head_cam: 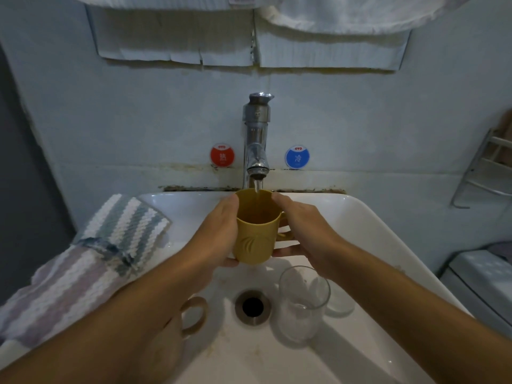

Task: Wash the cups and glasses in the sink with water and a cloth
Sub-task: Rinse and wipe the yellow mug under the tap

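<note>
A yellow plastic cup (256, 234) is held upright under the running faucet (256, 139), and water streams into it. My left hand (214, 231) grips its left side, fingers curled under the base. My right hand (300, 228) grips the right side by the handle. A clear glass (303, 303) stands in the white sink (374, 245) to the right of the drain (252, 306). A beige mug (191, 317) sits at the lower left of the basin, mostly hidden by my left forearm. A striped cloth (91, 259) lies on the sink's left rim.
Red hot and blue cold stickers (222, 155) flank the faucet on the wall. White towels (346, 15) hang above. A metal rack (487, 167) is fixed at the right wall, and a grey surface (482, 273) lies beside the sink on the right.
</note>
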`<state>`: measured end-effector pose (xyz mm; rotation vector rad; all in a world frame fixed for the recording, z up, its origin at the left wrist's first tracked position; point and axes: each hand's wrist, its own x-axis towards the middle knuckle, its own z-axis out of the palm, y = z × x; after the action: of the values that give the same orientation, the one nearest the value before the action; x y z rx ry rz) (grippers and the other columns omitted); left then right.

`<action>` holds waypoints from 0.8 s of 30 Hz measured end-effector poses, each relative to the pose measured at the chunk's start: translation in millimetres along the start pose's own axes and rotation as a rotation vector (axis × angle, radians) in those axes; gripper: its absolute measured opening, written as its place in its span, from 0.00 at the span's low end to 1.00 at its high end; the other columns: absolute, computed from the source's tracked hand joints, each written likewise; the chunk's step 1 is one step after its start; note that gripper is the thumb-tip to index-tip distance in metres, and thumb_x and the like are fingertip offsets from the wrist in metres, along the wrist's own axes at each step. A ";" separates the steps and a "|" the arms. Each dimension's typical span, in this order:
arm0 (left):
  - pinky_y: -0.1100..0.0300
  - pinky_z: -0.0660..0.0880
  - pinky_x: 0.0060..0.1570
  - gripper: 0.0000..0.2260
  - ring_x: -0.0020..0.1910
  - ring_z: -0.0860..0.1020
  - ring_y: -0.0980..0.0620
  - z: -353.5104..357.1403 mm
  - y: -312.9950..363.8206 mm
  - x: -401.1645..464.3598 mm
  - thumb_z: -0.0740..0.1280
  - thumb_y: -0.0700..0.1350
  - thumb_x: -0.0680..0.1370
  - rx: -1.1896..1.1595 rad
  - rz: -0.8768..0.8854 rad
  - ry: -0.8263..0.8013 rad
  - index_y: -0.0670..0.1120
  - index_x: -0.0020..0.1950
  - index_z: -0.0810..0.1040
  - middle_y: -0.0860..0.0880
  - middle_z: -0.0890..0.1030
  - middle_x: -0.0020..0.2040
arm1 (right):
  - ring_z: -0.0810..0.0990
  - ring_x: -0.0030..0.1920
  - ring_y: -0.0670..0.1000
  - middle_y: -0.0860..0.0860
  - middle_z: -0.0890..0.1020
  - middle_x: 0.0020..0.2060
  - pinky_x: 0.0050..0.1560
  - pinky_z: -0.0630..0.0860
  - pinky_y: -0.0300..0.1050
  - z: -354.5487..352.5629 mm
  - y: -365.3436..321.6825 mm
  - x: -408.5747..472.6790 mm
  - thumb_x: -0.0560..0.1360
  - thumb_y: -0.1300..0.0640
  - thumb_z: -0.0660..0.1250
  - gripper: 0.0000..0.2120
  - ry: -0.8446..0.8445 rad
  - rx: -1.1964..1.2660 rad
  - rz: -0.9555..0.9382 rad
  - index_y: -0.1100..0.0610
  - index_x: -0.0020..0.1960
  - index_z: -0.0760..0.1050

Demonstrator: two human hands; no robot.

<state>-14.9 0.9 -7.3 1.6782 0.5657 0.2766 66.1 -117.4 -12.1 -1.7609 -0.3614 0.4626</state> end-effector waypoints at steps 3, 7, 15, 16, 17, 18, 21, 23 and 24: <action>0.41 0.77 0.58 0.21 0.63 0.74 0.42 -4.9 3.1 2.0 0.47 0.60 0.84 -0.008 -0.039 -0.046 0.56 0.74 0.64 0.48 0.71 0.67 | 0.77 0.57 0.57 0.52 0.77 0.61 0.50 0.81 0.52 -0.3 -0.3 0.8 0.82 0.39 0.54 0.22 0.008 -0.006 -0.001 0.50 0.69 0.70; 0.41 0.77 0.56 0.17 0.59 0.76 0.41 -20.4 3.0 5.6 0.54 0.50 0.81 -0.020 -0.060 -0.189 0.51 0.69 0.70 0.46 0.75 0.65 | 0.77 0.60 0.58 0.54 0.76 0.64 0.52 0.81 0.54 -1.4 1.4 1.0 0.82 0.39 0.54 0.24 0.011 -0.022 -0.002 0.51 0.71 0.69; 0.45 0.77 0.57 0.31 0.58 0.75 0.50 -22.7 0.7 10.8 0.72 0.34 0.73 0.158 0.036 -0.368 0.64 0.65 0.67 0.58 0.74 0.59 | 0.78 0.58 0.56 0.51 0.77 0.61 0.45 0.81 0.48 -5.2 1.9 4.5 0.81 0.37 0.54 0.23 -0.047 -0.066 -0.003 0.50 0.67 0.71; 0.47 0.78 0.56 0.31 0.56 0.75 0.52 -21.2 -0.6 10.9 0.74 0.35 0.72 0.182 0.069 -0.353 0.66 0.61 0.67 0.60 0.74 0.57 | 0.77 0.58 0.56 0.50 0.77 0.60 0.44 0.81 0.47 -6.2 1.0 4.4 0.81 0.37 0.54 0.22 -0.073 -0.077 0.003 0.49 0.66 0.70; 0.50 0.79 0.54 0.31 0.55 0.74 0.54 -20.9 -2.2 11.2 0.76 0.37 0.71 0.199 0.095 -0.342 0.67 0.58 0.67 0.62 0.73 0.55 | 0.77 0.58 0.56 0.50 0.77 0.59 0.46 0.81 0.48 -7.8 0.4 4.9 0.82 0.38 0.52 0.20 -0.103 -0.079 0.014 0.49 0.65 0.71; 0.51 0.79 0.53 0.31 0.54 0.74 0.55 -21.8 -4.2 12.3 0.77 0.38 0.70 0.209 0.113 -0.334 0.67 0.59 0.67 0.63 0.73 0.54 | 0.78 0.58 0.56 0.50 0.77 0.59 0.49 0.82 0.50 -10.2 -0.5 5.1 0.83 0.41 0.51 0.19 -0.129 -0.064 0.026 0.50 0.64 0.72; 0.52 0.80 0.51 0.34 0.54 0.74 0.56 -25.3 -7.4 14.7 0.78 0.40 0.69 0.206 0.134 -0.326 0.64 0.65 0.65 0.63 0.72 0.55 | 0.77 0.60 0.57 0.54 0.78 0.61 0.59 0.78 0.58 -20.3 -1.0 9.0 0.80 0.59 0.55 0.16 -0.207 -0.062 0.031 0.52 0.66 0.72; 0.54 0.81 0.50 0.35 0.54 0.74 0.56 -25.6 -8.2 14.6 0.79 0.40 0.69 0.217 0.146 -0.323 0.62 0.67 0.65 0.62 0.72 0.56 | 0.76 0.62 0.55 0.51 0.77 0.63 0.60 0.77 0.56 -23.6 -1.2 11.5 0.75 0.68 0.60 0.26 -0.257 -0.183 -0.015 0.50 0.69 0.71; 0.54 0.81 0.50 0.35 0.54 0.74 0.56 -25.2 -8.5 13.6 0.78 0.40 0.69 0.225 0.151 -0.324 0.62 0.66 0.66 0.63 0.72 0.56 | 0.76 0.62 0.54 0.50 0.77 0.63 0.58 0.78 0.52 -23.0 -1.2 11.6 0.74 0.70 0.63 0.29 -0.271 -0.270 -0.062 0.49 0.70 0.70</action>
<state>-17.4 30.2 -12.6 1.9393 0.2342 0.0463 87.5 -131.1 -7.6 -1.9446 -0.6946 0.6332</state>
